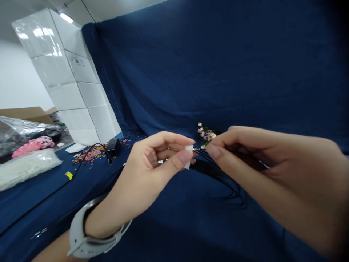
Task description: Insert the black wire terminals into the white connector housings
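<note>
My left hand (160,162), with a grey watch (89,233) on its wrist, pinches a small white tag (188,157) between thumb and fingertips. Close by on the right, my right hand (267,163) is closed in a pinch at a small, thin end beside the tag; what exactly it grips is hidden by the thumb. Several thin black cords (231,194) trail down between and below the hands. Behind the fingertips shows a sprig of small pink and cream flowers (208,135).
Dark blue cloth (174,218) covers the table and hangs behind. On the left are a black power adapter (113,147) with a cable, scattered colourful bits (91,154), a pink plush item (32,145) and a bag of white material (29,167). White boxes (71,80) stand stacked.
</note>
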### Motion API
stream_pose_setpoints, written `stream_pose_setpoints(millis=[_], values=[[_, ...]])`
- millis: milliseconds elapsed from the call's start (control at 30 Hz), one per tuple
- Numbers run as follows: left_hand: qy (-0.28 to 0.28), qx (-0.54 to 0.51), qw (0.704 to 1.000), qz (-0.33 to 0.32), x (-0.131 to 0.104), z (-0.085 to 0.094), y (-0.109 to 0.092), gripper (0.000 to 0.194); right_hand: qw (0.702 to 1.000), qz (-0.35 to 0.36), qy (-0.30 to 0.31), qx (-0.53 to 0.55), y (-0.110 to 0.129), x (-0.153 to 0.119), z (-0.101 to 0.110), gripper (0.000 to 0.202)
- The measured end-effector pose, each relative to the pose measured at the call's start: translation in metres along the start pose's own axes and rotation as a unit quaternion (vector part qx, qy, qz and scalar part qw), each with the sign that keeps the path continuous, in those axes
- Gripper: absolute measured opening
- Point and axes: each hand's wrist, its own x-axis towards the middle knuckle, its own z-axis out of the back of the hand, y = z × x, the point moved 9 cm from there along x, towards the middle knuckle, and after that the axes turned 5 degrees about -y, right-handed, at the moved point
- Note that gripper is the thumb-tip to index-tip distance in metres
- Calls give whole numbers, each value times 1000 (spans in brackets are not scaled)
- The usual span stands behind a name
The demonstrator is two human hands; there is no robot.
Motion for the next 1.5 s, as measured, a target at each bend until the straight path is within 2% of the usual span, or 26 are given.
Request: stream_pose_setpoints(millis=[567,867,1100,1267,1367,1433,1500], values=[[-8,5,1000,3,0,-3,5,8,999,10,-25,-37,5,-1,6,17],[-26,14,1000,0,-1,-2,8,6,998,25,-22,-50,11,-2,-3,19],[-64,31,997,-11,-1,3,3,31,994,93,-18,-50,16,-5,-6,17],[-53,32,998,-15,3,6,4,32,992,116,11,-39,13,-6,-18,18],[-49,35,998,-17,7,8,5,28,992,125,14,-11,14,-4,-18,18],[-46,44,998,-13,10,9,6,23,994,97,36,22,7,1,-18,17],[-32,56,998,-2,13,9,9,18,991,24,108,81,-13,8,-26,15]])
